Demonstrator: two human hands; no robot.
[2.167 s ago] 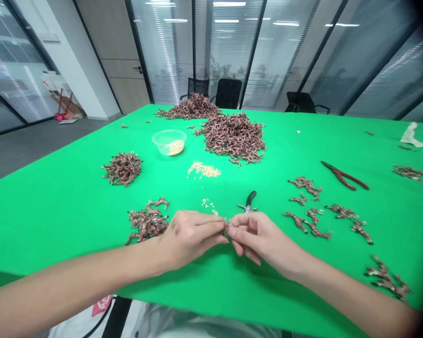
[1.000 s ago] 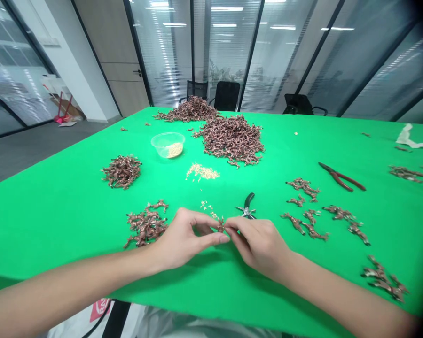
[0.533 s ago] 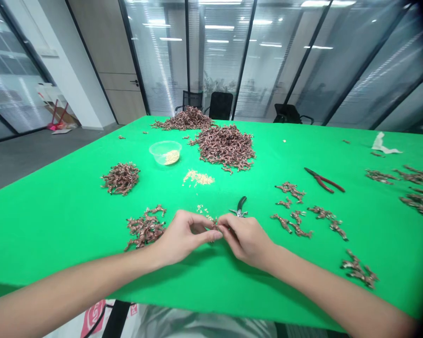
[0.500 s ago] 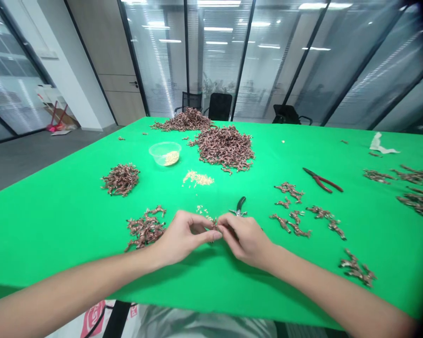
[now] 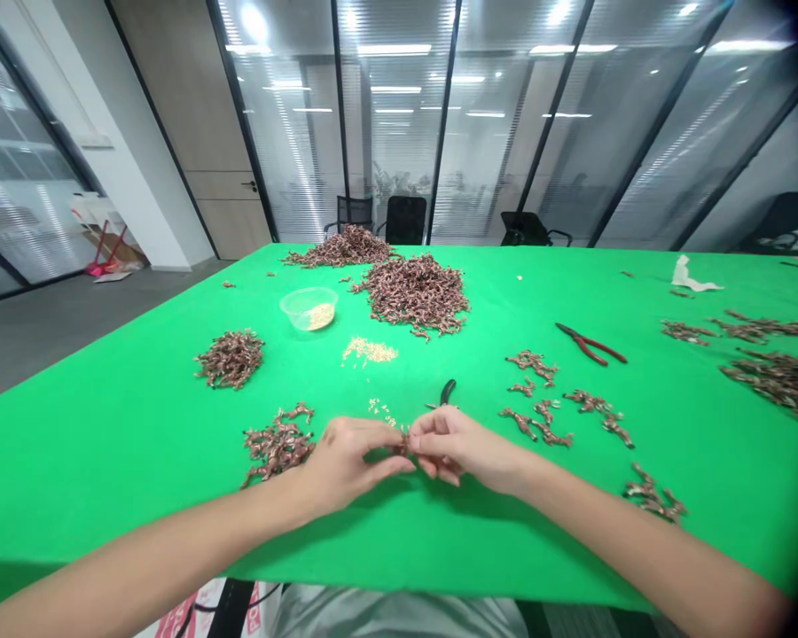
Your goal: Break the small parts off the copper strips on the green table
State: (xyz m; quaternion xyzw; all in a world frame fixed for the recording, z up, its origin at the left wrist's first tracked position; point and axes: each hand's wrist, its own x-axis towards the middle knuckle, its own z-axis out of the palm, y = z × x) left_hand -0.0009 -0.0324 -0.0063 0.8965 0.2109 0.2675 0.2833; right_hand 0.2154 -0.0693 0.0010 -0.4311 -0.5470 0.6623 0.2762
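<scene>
Over the near middle of the green cloth, my left hand (image 5: pixel 352 461) is closed, with thumb and fingertips round a small brown figurine (image 5: pixel 404 442) that looks like an animal. My right hand (image 5: pixel 462 447) meets it from the right, thumb and index finger pinched at the figurine's side; whatever lies in that pinch is too small to make out. Just beyond the fingers lie scattered tiny pale gold pieces (image 5: pixel 382 410). Pliers with a black handle (image 5: pixel 448 392) are partly hidden behind my right hand. Beside my left wrist is a small heap of brown figurines (image 5: pixel 280 446).
A clear plastic bowl (image 5: pixel 308 308) holds more gold pieces, with a loose patch of gold pieces (image 5: pixel 371 349) nearby. Large figurine piles (image 5: pixel 416 295) stand farther back, a smaller pile (image 5: pixel 231 359) at left. Red-handled pliers (image 5: pixel 590 344) and several figurine groups (image 5: pixel 535 425) lie at right.
The view has tilted up and shifted slightly right. My right hand's lower fingers have opened out a little, while both hands stay together at the figurine.
</scene>
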